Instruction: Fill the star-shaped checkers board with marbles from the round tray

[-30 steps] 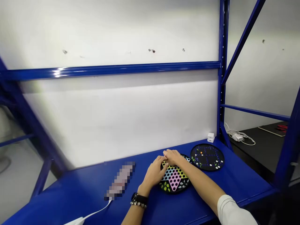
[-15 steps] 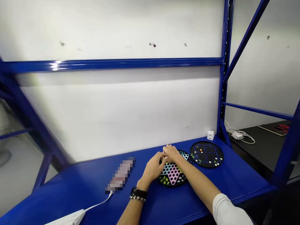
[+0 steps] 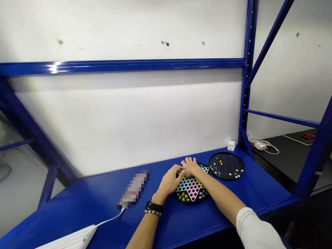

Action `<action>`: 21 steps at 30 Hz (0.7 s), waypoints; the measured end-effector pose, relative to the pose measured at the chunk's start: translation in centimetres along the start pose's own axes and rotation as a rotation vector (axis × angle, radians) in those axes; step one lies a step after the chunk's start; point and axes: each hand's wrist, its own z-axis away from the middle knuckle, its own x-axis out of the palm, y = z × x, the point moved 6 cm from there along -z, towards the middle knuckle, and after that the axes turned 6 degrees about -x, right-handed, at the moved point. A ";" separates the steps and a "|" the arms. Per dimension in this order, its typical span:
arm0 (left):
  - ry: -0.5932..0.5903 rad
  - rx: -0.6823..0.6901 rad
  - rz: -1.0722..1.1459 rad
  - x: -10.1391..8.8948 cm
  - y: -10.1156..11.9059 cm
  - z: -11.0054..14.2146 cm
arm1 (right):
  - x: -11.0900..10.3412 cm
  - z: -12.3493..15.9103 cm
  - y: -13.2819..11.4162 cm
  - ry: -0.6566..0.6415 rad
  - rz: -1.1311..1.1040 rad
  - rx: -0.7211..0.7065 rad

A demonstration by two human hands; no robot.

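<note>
A round black Chinese checkers board (image 3: 192,191) with coloured, dotted triangles lies near the back edge of the blue steel shelf (image 3: 77,211). The left hand (image 3: 169,182) and right hand (image 3: 190,167) curl closely together over its far side; whether they grip anything is hidden. A second round black board (image 3: 227,166), set with small marbles, lies just to its right.

Checkers board (image 3: 193,190) on steel shelf (image 3: 77,214), second board (image 3: 227,166) to its right, blurred object (image 3: 133,188) left, charger (image 3: 231,145) behind
</note>
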 end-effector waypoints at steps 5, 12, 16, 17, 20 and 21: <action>-0.013 0.019 0.019 -0.2 0.3 0.1 | -2.2 1.5 1.4 0.077 -0.179 0.019; -0.058 0.011 0.009 0.4 0.7 0.2 | -8.3 13.1 12.5 0.176 -0.151 0.269; -0.062 0.012 0.014 0.5 0.9 0.3 | -7.2 19.3 16.8 0.020 -0.067 0.345; -0.062 0.012 0.014 0.4 0.9 0.3 | -6.5 20.1 16.9 -0.021 -0.109 0.309; -0.063 0.007 0.009 0.4 0.9 0.3 | -4.8 20.8 16.3 -0.053 -0.276 0.218; -0.064 0.007 0.005 0.4 0.9 0.3 | -4.7 20.5 16.1 -0.045 -0.328 0.209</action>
